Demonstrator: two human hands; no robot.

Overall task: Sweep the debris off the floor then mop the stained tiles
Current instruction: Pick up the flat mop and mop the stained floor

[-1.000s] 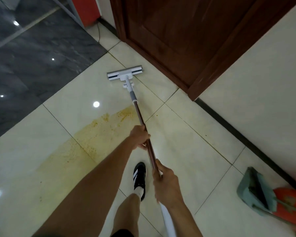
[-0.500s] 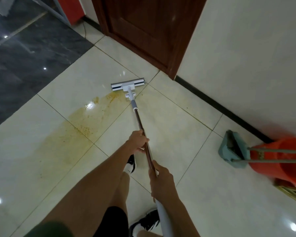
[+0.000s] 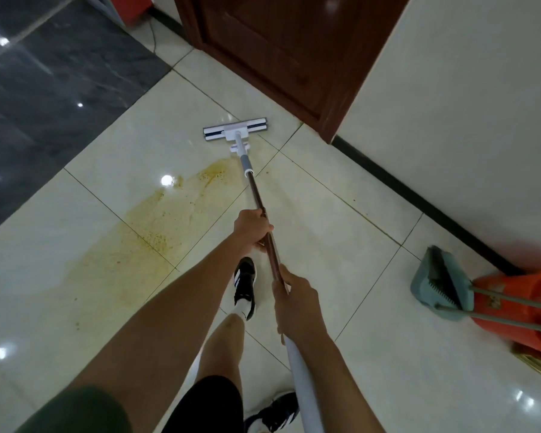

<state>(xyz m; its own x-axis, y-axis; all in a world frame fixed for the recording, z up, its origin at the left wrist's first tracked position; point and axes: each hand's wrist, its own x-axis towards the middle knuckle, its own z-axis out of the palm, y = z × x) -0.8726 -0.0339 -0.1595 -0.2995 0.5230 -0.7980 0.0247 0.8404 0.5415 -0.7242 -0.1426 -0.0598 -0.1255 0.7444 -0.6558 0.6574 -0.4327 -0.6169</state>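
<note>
Mop [image 3: 235,134] head has gone forward again since half a second ago, from the stain's [image 3: 156,226] far edge onto clean tile near the door [image 3: 281,51], so this looks like mid-scrub with most of the stain left. Left hand [image 3: 253,227] and right hand [image 3: 295,295] both grip the handle [image 3: 264,223]. Flat and white, the head lies crosswise; the stain is yellow-brown and speckled.

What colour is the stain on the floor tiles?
Yellowish-brown, with darker brown specks; the stain shows clearly in the head view, left of the mop.
</note>
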